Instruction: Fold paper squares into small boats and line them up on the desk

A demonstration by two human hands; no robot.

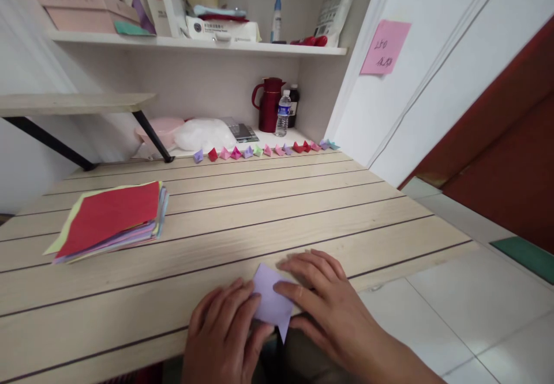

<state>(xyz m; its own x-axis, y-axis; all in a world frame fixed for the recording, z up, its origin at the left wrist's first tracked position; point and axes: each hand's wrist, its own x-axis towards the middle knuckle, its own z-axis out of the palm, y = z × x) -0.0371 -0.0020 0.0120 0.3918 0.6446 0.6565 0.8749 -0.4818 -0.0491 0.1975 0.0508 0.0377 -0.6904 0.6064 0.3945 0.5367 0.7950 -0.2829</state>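
Note:
A folded purple paper lies at the near edge of the wooden table, with a narrow point sticking out past the edge towards me. At its left side my left hand holds the paper, fingers curled along the border and thumb lower down. My right hand has its index finger pressed on the paper's right part, while the thumb sits by the lower right border. The underside of the paper is hidden. To the left is a stack of coloured paper, with a red sheet on top.
Several small folded paper pieces stand in a row along the table's back edge. Behind them are a red jug, a water bottle and a white plastic bag. A raised wooden shelf on black legs stands at the left.

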